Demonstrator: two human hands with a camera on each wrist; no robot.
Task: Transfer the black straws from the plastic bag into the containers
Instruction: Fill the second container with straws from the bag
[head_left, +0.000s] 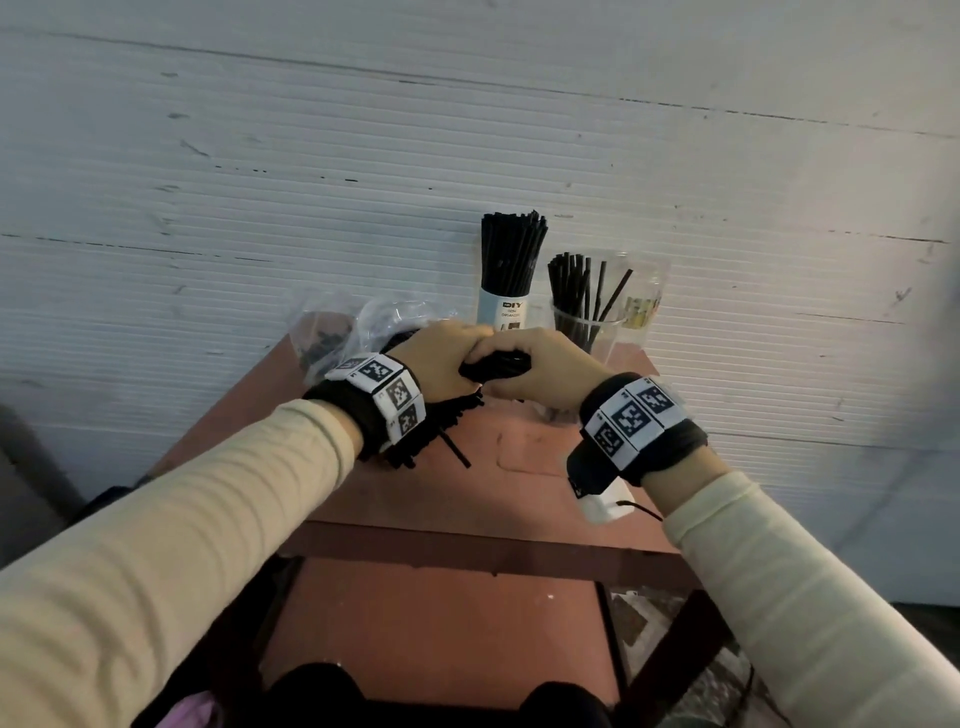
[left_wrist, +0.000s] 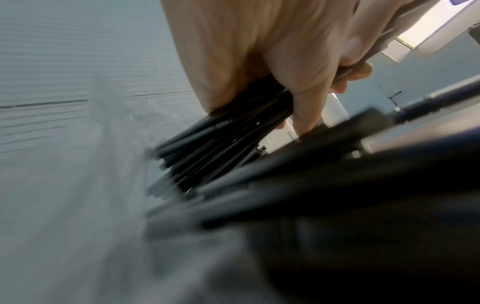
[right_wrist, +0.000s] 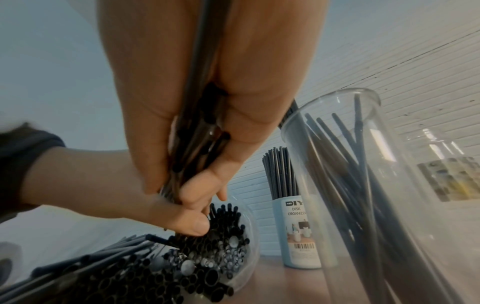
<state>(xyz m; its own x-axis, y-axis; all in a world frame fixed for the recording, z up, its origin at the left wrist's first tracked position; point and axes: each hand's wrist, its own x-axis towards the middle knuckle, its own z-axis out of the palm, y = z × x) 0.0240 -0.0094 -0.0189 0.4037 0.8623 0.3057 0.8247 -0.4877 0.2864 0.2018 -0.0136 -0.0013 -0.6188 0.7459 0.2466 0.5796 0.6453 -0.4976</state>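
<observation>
A bundle of black straws (head_left: 496, 364) is held between both hands above the red table (head_left: 519, 488). My left hand (head_left: 457, 353) grips its left part, fingers curled round the straws (left_wrist: 221, 144). My right hand (head_left: 519, 358) grips the other end, with straws (right_wrist: 202, 123) running through its fist. The clear plastic bag (head_left: 363, 322) lies behind my left wrist, full of black straws (right_wrist: 207, 257), with more spilling out under the wrist (head_left: 431, 431). A light-blue DIY organizer (head_left: 506, 312) is packed with straws. The clear cup (head_left: 587, 322) beside it holds several.
A second clear cup (head_left: 641, 301) with a yellow label stands at the table's back right corner against the white ribbed wall (head_left: 467, 130). One loose straw (head_left: 457, 452) lies on the table. The table's front edge (head_left: 467, 545) is near my knees.
</observation>
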